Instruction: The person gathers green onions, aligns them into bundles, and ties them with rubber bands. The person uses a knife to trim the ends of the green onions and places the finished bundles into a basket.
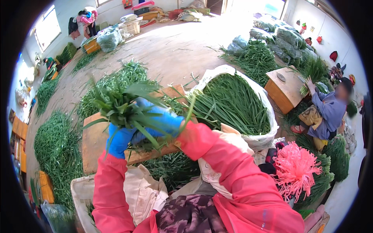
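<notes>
Gathered above a low wooden table (92,155) is a bunch of long flat green leaves (120,105), its leaf ends fanned toward the upper left. My left hand (117,139), in a blue glove, is wrapped round it from below. On its right side my right hand (161,121), also blue-gloved, is closed against the same bunch; leaves and motion blur hide some of its fingers. Just right of it stands a large white sack (274,116) packed with long green stalks (237,103). More loose greens (167,169) lie under the table's near edge.
Heaps of greens (56,155) cover the floor at left. A pale crate (79,194) sits by my left arm, a bundle of pink strings (297,171) by my right. At right a seated co-worker (328,108) holds greens beside a wooden box (285,83). Filled bags (287,39) are stacked behind.
</notes>
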{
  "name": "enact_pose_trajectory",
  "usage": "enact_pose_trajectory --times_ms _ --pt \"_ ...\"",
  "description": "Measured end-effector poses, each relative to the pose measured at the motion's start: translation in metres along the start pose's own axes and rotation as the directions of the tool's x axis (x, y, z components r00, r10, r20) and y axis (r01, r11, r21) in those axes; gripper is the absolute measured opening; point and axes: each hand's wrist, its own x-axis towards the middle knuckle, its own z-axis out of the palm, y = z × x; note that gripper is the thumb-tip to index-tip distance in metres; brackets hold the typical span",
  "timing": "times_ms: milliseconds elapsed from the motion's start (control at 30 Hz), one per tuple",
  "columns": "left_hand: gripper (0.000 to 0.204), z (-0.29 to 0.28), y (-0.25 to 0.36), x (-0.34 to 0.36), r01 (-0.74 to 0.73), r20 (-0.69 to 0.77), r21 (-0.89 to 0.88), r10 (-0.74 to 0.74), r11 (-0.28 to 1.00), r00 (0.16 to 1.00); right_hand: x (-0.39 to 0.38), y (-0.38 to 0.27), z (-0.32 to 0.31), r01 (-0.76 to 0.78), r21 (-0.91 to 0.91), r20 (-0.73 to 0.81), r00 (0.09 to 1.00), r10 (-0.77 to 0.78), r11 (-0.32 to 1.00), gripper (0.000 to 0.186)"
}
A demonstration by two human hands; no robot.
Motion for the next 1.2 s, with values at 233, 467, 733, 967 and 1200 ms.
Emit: enact_pose_trajectory --times_ms 233,467,733,967,1200 --pt "0.019 -0.039 0.072 0.017 0.206 -0.233 -0.558 -0.390 0.804 0.891 -0.119 -0.011 0.045 -0.603 0.243 0.452 0.763 0.461 0.760 0.133" --pt "0.018 -0.116 0.052 0.019 0.044 -0.347 -0.605 -0.314 0.795 0.884 -0.134 -0.036 0.050 -0.957 0.141 0.605 0.285 0.744 0.252 0.026" --pt "0.022 -0.200 0.066 0.005 -0.198 -0.459 -0.575 -0.113 0.793 0.881 -0.282 -0.036 0.044 -0.498 -0.613 0.636 0.151 0.757 0.614 0.025" --pt "0.035 -0.187 0.083 -0.012 -0.224 -0.279 -0.759 0.006 0.611 0.960 -0.107 -0.067 0.005 -0.580 -0.108 0.325 0.747 0.579 0.808 0.093" --pt "0.065 -0.126 0.110 -0.004 -0.023 0.045 -0.931 0.177 0.365 0.983 -0.126 -0.040 0.063 -0.636 0.035 0.387 0.720 0.577 0.771 0.050"
